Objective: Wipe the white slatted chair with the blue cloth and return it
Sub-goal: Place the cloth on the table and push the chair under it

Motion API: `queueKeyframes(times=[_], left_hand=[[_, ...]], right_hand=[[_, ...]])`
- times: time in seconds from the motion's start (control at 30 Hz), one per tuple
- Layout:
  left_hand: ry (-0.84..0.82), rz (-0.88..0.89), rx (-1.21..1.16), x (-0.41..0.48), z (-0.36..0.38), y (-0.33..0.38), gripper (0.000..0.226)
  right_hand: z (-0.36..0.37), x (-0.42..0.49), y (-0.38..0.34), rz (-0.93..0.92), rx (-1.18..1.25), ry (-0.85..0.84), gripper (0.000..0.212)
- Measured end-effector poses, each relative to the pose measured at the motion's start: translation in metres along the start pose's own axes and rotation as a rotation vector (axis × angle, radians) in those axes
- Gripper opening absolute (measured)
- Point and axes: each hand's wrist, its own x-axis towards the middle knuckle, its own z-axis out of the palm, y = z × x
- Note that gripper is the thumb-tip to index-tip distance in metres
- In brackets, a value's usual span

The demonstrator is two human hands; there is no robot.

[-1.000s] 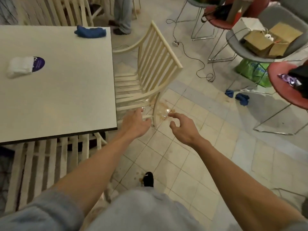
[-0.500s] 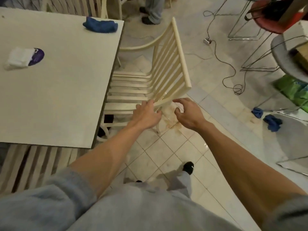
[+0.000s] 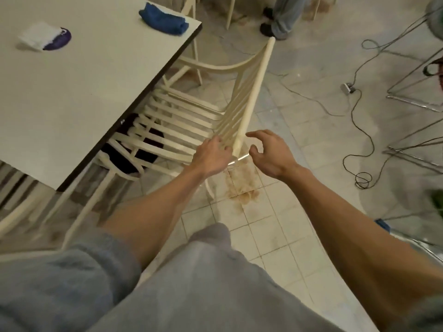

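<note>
- Closest in, grey sleeves are pushed up on both forearms, which reach forward over the tiled floor (image 3: 275, 236).
- The left hand (image 3: 212, 153) lies against the near end of the backrest of the white slatted wooden chair (image 3: 255, 92). Its fingers (image 3: 218, 141) rest on the slats just beside the top rail. I cannot tell whether they curl round a slat or only touch it.
- The right hand (image 3: 271, 152) sits on the other side of that same rail end, close to it. Its fingers (image 3: 255, 134) are spread apart and loosely curved, thumb out, gripping nothing.
- Right under the hands a brown stain (image 3: 242, 185) spreads over the tiles by the chair's near back leg.
- The chair stands with its seat pushed partly under the white counter with a dark edge (image 3: 84, 80), its backrest out in the room and seen nearly edge-on.
- Below the seat slats there is something dark on the floor. I cannot make out what it is.
- The bunched blue cloth (image 3: 164, 19) lies on the far corner of the counter, well apart from both hands.
- Left of it on the counter is a white packet with a purple label (image 3: 44, 37).
- Beyond the chair another person's trouser legs and dark shoes (image 3: 282, 17) stand on the floor.
- Off to the right thin black cables (image 3: 359, 140) trail across the tiles.
</note>
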Motion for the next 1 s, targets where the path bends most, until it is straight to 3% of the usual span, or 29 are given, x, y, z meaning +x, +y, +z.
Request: queueKeyframes(times=[0.23, 0.43, 0.63, 0.77, 0.9, 1.0], left_hand=[[0.05, -0.11, -0.154, 0.054, 0.03, 0.043, 0.044], [0.051, -0.24, -0.252, 0.114, 0.055, 0.067, 0.052], [0.109, -0.378, -0.122, 0.159, 0.064, 0.087, 0.054], [0.233, -0.495, -0.103, 0.163, 0.068, 0.088, 0.069], [0.29, -0.542, 0.0, 0.156, 0.069, 0.092, 0.04], [0.332, -0.713, -0.008, 0.151, 0.071, 0.098, 0.036]], right_hand=[[-0.023, 0.072, 0.038, -0.16, -0.017, -0.113, 0.043], [-0.044, 0.158, 0.067, -0.317, -0.114, -0.182, 0.043], [-0.068, 0.252, 0.079, -0.466, -0.243, -0.3, 0.044], [-0.068, 0.31, 0.085, -0.564, -0.383, -0.4, 0.04], [-0.062, 0.354, 0.096, -0.648, -0.591, -0.528, 0.041], [-0.06, 0.377, 0.101, -0.715, -0.681, -0.556, 0.048]])
